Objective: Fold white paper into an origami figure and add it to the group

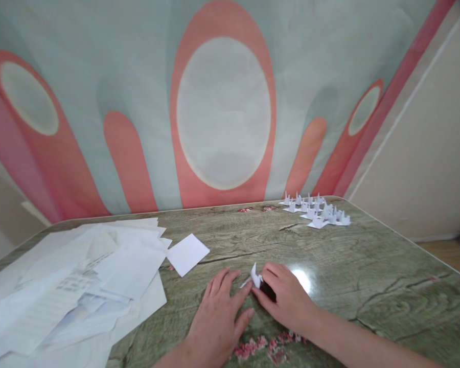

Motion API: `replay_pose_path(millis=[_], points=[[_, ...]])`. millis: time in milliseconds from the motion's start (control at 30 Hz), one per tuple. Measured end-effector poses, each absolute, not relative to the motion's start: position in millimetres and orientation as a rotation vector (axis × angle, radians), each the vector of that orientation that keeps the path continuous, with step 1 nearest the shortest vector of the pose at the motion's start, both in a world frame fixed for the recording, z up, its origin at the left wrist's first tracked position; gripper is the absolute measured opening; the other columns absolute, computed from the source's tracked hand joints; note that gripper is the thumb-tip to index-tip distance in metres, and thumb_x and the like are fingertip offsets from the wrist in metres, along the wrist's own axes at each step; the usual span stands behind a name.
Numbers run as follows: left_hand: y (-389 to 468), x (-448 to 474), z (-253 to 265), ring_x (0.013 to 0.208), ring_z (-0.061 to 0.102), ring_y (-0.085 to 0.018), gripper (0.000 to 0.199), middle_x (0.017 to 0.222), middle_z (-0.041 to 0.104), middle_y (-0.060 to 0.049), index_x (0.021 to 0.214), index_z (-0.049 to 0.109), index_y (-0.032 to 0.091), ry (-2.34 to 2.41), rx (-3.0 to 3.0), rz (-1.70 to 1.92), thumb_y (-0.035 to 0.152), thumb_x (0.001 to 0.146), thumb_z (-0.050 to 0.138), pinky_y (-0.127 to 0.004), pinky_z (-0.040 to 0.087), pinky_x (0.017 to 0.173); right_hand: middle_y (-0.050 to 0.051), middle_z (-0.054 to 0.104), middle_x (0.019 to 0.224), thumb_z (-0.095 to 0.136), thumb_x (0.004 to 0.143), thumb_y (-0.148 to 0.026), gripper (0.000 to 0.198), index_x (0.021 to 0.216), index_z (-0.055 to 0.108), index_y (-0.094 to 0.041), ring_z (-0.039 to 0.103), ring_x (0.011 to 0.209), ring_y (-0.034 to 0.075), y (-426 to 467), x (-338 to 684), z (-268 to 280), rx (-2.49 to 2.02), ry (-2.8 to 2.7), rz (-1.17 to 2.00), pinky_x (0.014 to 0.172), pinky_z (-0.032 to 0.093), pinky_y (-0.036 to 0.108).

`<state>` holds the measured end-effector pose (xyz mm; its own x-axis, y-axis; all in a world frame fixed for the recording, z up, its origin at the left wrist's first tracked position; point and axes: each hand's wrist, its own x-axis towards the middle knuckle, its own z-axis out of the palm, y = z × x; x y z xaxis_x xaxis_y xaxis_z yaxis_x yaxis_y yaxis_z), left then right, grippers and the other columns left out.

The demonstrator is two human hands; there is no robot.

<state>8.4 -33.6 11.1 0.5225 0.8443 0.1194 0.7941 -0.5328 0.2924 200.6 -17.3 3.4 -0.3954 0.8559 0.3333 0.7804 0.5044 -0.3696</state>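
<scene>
The left hand (217,318) lies palm down, fingers loosely spread, index fingertip at a small folded paper (256,278) on the tabletop (368,250). The right hand (287,296), fingers curled, pinches that paper's right side.

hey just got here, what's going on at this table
A person is handling a small folded white paper piece at the near part of the wood-patterned table. The right hand grips it, while the left hand lies spread with its forefinger at the piece. A white paper square lies beyond the left hand, next to a messy paper pile on the left. Folded paper figures, crane-like, stand grouped at the far right.
</scene>
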Motion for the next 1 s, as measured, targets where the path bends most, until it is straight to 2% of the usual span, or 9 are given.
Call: replay_pose_path(millis=[133, 300, 533, 833, 1000], points=[[-34, 9, 10, 0.127, 0.027, -0.030, 0.046, 0.134, 0.038, -0.006, 0.130, 0.038, 0.033, 1.403, 2.577, 0.348, 0.035, 0.085, 0.047, -0.054, 0.029, 0.101, 0.002, 0.053, 0.075, 0.052, 0.081, -0.022, 0.012, 0.070, 0.051, -0.019, 0.050, 0.073, 0.017, -17, 204, -1, -1.367, -2.217, 0.219, 0.067, 0.038, 0.029], [-34, 8, 7, 0.128, 0.026, -0.027, 0.047, 0.136, 0.037, -0.007, 0.131, 0.038, 0.026, 1.438, 2.562, 0.368, 0.039, 0.086, 0.044, -0.050, 0.029, 0.103, 0.000, 0.054, 0.069, 0.054, 0.079, -0.022, 0.014, 0.066, 0.054, -0.019, 0.051, 0.067, 0.014, 1, 219, -1, -1.448, -2.091, 0.197, 0.062, 0.038, 0.024], [-33, 5, 7, 0.127, 0.029, -0.027, 0.045, 0.134, 0.039, -0.007, 0.128, 0.042, 0.024, 1.411, 2.587, 0.391, 0.041, 0.087, 0.042, -0.049, 0.030, 0.103, 0.000, 0.059, 0.071, 0.049, 0.083, -0.033, 0.024, 0.068, 0.062, -0.019, 0.055, 0.065, 0.013, 58, 277, 10, -1.762, -1.777, -0.015, 0.062, 0.038, 0.023], [-32, 5, 7, 0.127, 0.029, -0.028, 0.044, 0.134, 0.040, -0.008, 0.128, 0.043, 0.024, 1.391, 2.578, 0.394, 0.039, 0.086, 0.044, -0.050, 0.030, 0.103, 0.010, 0.062, 0.098, 0.042, 0.089, -0.035, 0.030, 0.090, 0.065, -0.017, 0.059, 0.084, 0.021, 117, 320, -3, -2.221, -1.449, -0.127, 0.069, 0.044, 0.031], [-33, 6, 11, 0.127, 0.029, -0.028, 0.045, 0.134, 0.040, -0.008, 0.128, 0.044, 0.024, 1.421, 2.553, 0.332, 0.040, 0.085, 0.045, -0.050, 0.030, 0.103, 0.007, 0.056, 0.110, 0.049, 0.088, -0.031, 0.026, 0.110, 0.054, -0.016, 0.057, 0.091, 0.018, 134, 319, -16, -2.421, -1.396, -0.052, 0.077, 0.049, 0.038]])
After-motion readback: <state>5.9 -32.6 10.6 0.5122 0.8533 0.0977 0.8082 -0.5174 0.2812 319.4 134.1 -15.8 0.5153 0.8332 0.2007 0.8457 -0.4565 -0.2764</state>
